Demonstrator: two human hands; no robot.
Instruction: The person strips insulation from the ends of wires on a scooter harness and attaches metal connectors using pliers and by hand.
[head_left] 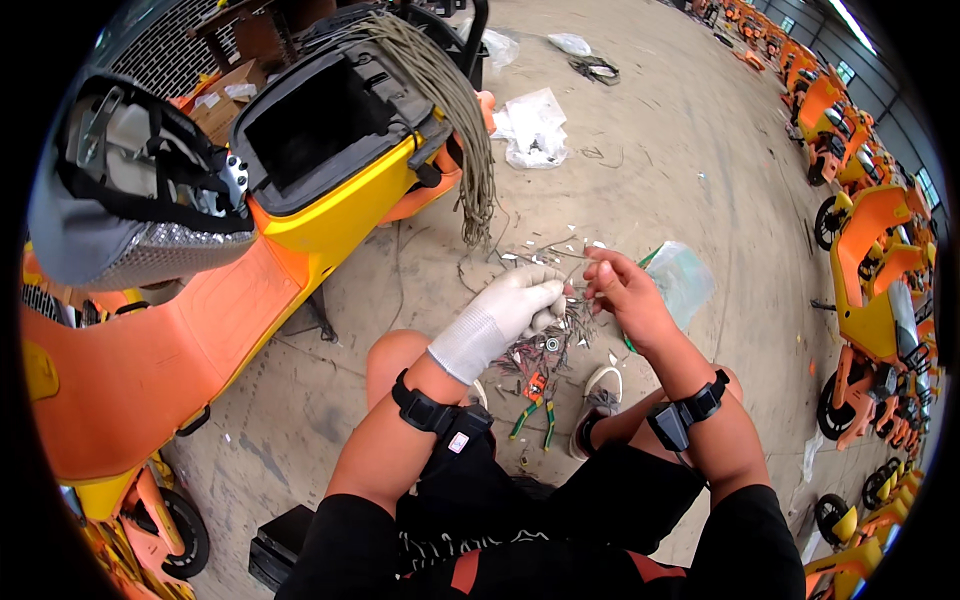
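Note:
My left hand [515, 305] wears a white knit glove, its fingers curled together above a pile of clippings. Close on its right, my bare right hand [632, 300] is raised with thumb and fingertips drawn together. Anything small pinched in either hand is too fine to make out; thin dark strands show around the fingertips. Below lie scattered wire scraps [515, 360] with white bits and a small metal ring [552, 344]. Pliers with green-and-yellow handles [549, 425] rest on the floor between my shoes, beside an orange piece [537, 385].
A yellow-and-orange scooter [340, 225] stands at left, a bundle of grey-green cables [440, 90] draped over its open seat compartment. A clear plastic bag [683, 280] lies right of my hands, a white one [535, 125] farther off. Scooters [865, 280] line the right side.

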